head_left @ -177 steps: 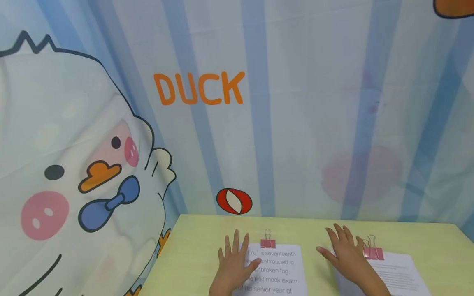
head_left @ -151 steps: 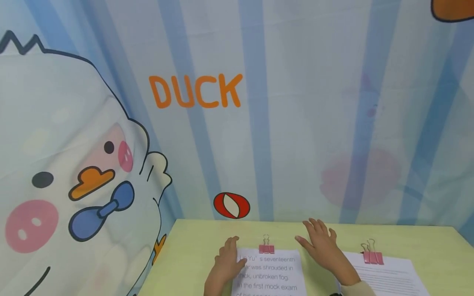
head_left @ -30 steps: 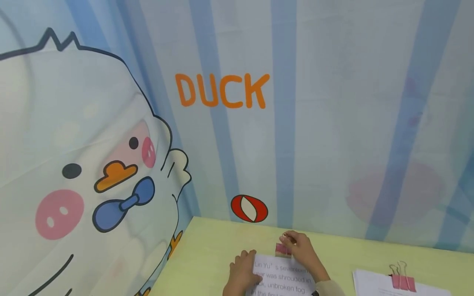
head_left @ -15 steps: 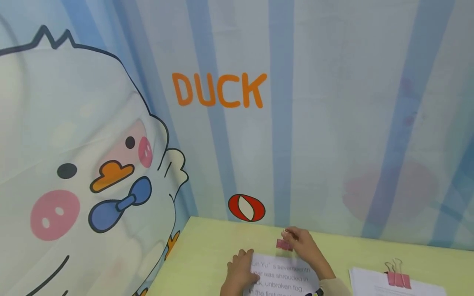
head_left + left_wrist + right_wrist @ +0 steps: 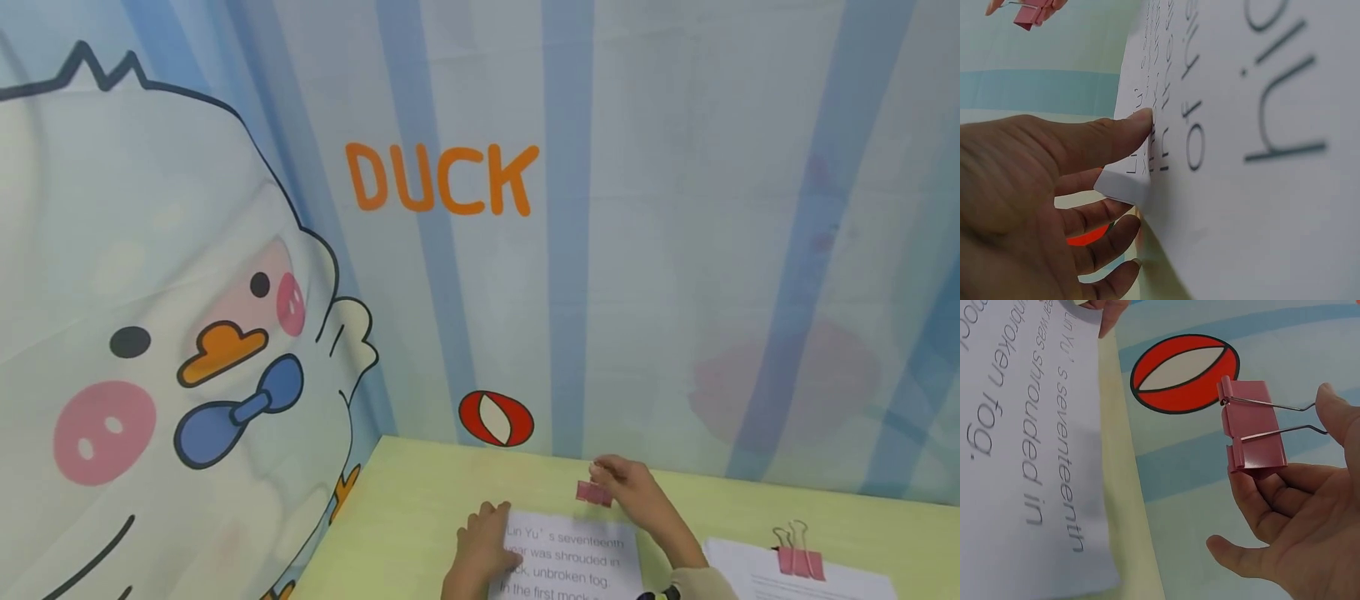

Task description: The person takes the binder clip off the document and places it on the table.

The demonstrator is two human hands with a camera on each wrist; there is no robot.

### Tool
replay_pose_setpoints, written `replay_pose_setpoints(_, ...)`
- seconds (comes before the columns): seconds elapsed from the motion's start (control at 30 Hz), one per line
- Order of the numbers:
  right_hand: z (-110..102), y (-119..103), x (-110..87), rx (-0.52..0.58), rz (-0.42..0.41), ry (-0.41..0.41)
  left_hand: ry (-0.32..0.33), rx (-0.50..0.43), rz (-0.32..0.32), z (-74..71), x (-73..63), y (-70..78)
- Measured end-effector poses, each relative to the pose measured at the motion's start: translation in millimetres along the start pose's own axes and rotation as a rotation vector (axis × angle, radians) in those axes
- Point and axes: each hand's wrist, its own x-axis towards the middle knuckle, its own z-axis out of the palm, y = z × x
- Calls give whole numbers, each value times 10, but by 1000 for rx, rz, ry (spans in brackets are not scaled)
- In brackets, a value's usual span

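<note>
A stack of printed paper (image 5: 577,554) lies before me on the table. My left hand (image 5: 477,546) holds it by its left edge; in the left wrist view the thumb lies on the printed face with fingers behind the corner. Beyond the top edge, my right hand (image 5: 633,492) pinches a pink binder clip (image 5: 1254,425) by its wire handles. In the right wrist view the clip is apart from the paper, its two silver handles pointing toward the thumb (image 5: 1338,412).
At the right lies a second stack of paper (image 5: 847,585) with another pink binder clip (image 5: 801,563) on its top edge, handles up. A pale yellow table (image 5: 420,492) meets a striped curtain (image 5: 637,250) printed with a duck at its back edge.
Both hands were spread over the two stacks at first. The right hand moved to the left stack's binder clip and took it off, then away from the top edge; the left hand took the paper's edge.
</note>
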Motion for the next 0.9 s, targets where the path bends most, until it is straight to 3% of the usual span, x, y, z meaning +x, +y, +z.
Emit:
replay_pose_setpoints(0.5, -411, 115, -232, -31, 31, -91, 13, 9, 45, -3, -11, 6)
replay_pose_setpoints(0.7, -493, 239, -348, -42, 104, -115, -20, 9, 40, -16, -16, -22)
replay_pose_setpoints(0.9, -580, 376, -453, -43, 95, -124, -37, 9, 43, 5, 5, -50)
